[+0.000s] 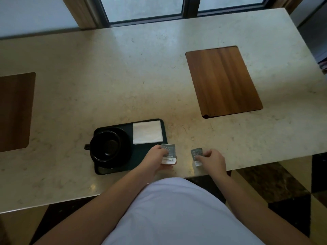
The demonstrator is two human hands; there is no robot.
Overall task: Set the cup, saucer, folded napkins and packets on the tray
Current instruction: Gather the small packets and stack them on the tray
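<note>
One packet (169, 153) is gripped by the left hand (155, 159) at the tray (113, 171) edge; another packet (196, 155) is pinched by the right hand (212, 160).

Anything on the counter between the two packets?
Nothing. In the head view, only bare counter shows between the left hand's packet and the right hand's packet.
</note>
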